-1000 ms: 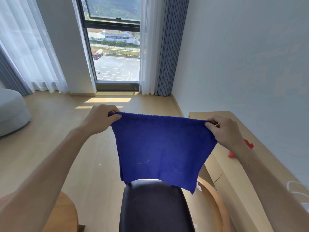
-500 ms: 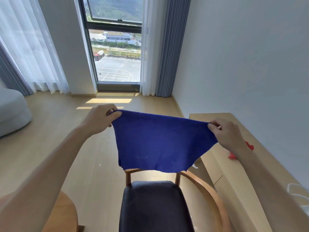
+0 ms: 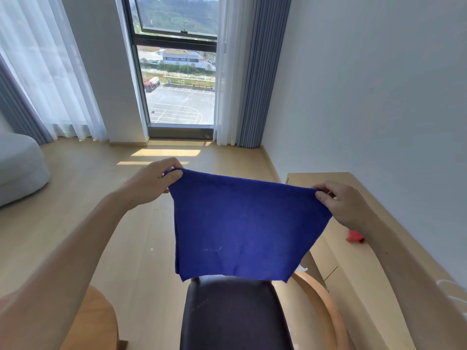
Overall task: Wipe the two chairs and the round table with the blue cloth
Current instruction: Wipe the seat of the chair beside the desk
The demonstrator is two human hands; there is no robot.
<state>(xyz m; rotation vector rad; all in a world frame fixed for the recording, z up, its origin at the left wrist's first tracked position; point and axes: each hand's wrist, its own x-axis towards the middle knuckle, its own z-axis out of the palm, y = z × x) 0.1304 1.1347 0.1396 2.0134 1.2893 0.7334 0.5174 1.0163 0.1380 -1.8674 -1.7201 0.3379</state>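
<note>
I hold the blue cloth spread out flat in the air in front of me. My left hand pinches its top left corner and my right hand pinches its top right corner. Below the cloth stands a chair with a dark seat and a curved wooden armrest on the right; the cloth's lower edge hides the chair's back. A rounded wooden edge, the round table, shows at the bottom left under my left forearm. No second chair is in view.
A long wooden desk runs along the right wall with a small red object on it. A grey sofa sits at the far left. Curtains and a tall window are ahead across the wooden floor.
The cloth's lower edge flapped up, baring the chair's back, and has dropped again to cover it. Both hands keep their corners, about as far apart as before.
</note>
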